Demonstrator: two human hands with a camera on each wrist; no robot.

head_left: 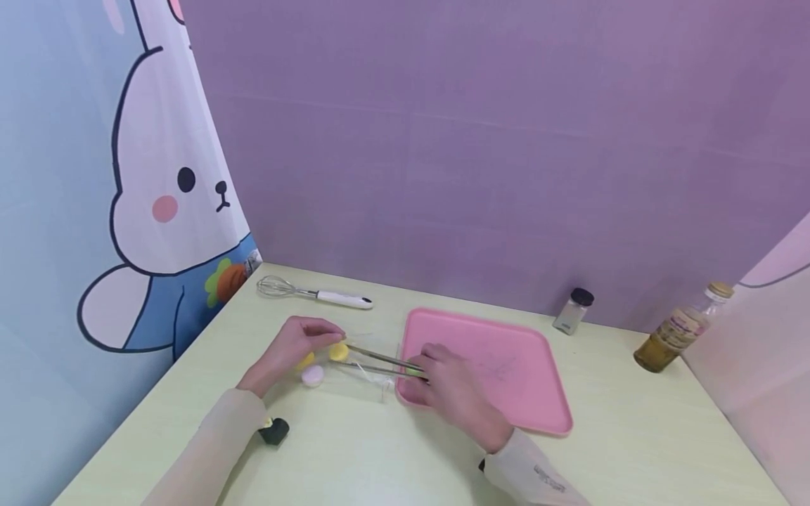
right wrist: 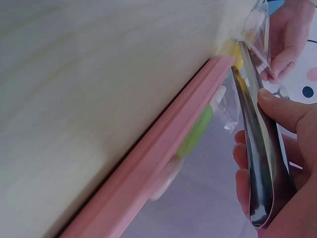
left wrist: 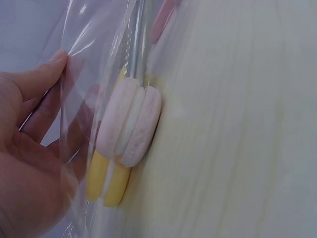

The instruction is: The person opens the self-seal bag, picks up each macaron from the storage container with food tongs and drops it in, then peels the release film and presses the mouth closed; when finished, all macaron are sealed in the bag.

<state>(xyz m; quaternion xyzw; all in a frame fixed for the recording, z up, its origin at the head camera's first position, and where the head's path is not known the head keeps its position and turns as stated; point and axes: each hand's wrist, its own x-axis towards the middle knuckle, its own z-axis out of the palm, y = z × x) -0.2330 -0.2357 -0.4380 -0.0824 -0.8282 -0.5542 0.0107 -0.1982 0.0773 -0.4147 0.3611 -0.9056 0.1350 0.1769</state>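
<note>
My left hand point(head_left: 297, 349) pinches the edge of a clear plastic bag point(left wrist: 79, 29) between thumb and fingers. Inside the bag lie a pale pink macaron point(left wrist: 115, 116) and yellow macarons point(head_left: 339, 352). My right hand point(head_left: 451, 390) grips metal tongs point(right wrist: 261, 171) around their closed end. Their arms reach left into the bag, with the tips at a yellow macaron; in the head view the arms stand a little apart. A green macaron point(right wrist: 196, 131) sits on the pink tray point(head_left: 506, 344), with a pale macaron point(right wrist: 166, 179) beside it. In the head view, my right hand mostly hides them.
A whisk point(head_left: 344, 299) with a white handle lies at the back left. Behind the tray's right end stands a small jar point(head_left: 571, 313) with a black lid. Farther right is a corked bottle point(head_left: 673, 337) of amber liquid. A purple cloth point(head_left: 481, 161) hangs along the table's back edge.
</note>
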